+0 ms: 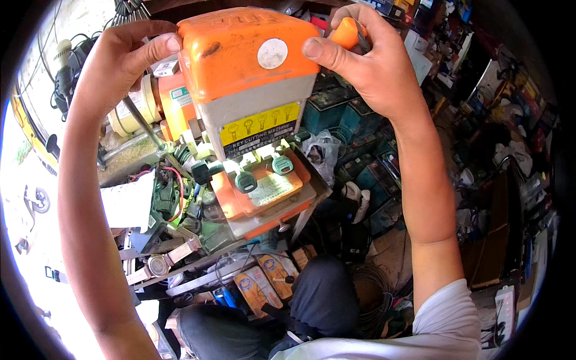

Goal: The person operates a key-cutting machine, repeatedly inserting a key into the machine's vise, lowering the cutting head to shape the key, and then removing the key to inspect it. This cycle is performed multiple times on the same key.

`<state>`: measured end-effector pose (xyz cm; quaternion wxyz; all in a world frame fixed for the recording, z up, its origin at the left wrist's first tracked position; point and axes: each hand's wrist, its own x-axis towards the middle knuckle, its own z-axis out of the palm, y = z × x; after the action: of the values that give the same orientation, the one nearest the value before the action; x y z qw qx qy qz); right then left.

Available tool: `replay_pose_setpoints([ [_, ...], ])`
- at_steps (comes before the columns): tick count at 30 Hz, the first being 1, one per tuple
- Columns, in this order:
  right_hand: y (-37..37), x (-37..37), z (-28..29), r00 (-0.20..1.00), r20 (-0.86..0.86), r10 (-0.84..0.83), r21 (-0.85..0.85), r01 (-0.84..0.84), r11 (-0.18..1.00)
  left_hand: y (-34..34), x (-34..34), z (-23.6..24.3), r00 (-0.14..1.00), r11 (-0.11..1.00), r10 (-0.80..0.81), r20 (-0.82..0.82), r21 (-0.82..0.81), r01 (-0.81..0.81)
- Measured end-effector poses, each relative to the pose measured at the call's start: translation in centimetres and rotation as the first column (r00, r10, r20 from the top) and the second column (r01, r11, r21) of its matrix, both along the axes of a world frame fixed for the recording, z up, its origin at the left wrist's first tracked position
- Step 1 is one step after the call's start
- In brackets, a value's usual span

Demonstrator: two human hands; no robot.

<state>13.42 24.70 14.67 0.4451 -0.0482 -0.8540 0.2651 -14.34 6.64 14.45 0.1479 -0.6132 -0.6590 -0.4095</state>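
An orange key cutting machine (pixel 247 57) with a grey middle and yellow plate stands before me; two dark-headed keys (pixel 244 181) sit in its clamps (pixel 258 157). My left hand (pixel 129 63) is at the upper left corner of its orange top, thumb bent inward and fingertips partly hidden; what it grips I cannot make out. My right hand (pixel 366 72) curls around a small orange piece (pixel 345 34) with a dark strand beside it, its thumb pointing at the top's right edge.
A cluttered stand (pixel 144 240) holds parts and tools at left, by a yellow-cream cylinder (pixel 129 108). Dark teal boxes (pixel 354 120), a plastic bag (pixel 321 153) and cables crowd the right. My knees (pixel 318 300) are below; a power strip (pixel 504 306) is at lower right.
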Motion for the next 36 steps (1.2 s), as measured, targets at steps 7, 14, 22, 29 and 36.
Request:
replay_pose_setpoints([
  [7,-0.6,0.1,0.4,0.999,0.017,-0.032,-0.054,0.033,0.998,0.1,0.8,0.2,0.999,0.998,-0.016,0.049,0.061,0.013],
  [14,0.4,0.4,-0.4,0.998,0.023,-0.067,0.182,0.061,0.981,-0.2,2.0,0.2,0.997,0.993,-0.008,0.078,0.118,-0.001],
  [22,-0.1,0.0,-0.3,0.996,-0.075,-0.049,0.202,0.063,0.977,0.0,0.9,0.5,0.99,0.996,0.073,0.12,0.041,-0.079],
  [29,0.0,-0.1,-0.4,0.998,-0.065,0.027,0.094,-0.021,0.995,-0.5,2.1,0.5,0.985,0.991,0.113,0.133,0.056,-0.121],
  [36,-1.3,1.5,-0.5,0.997,-0.025,-0.072,-0.03,0.071,0.997,-3.5,4.5,-0.4,0.37,0.906,-0.405,0.836,0.312,0.287],
])
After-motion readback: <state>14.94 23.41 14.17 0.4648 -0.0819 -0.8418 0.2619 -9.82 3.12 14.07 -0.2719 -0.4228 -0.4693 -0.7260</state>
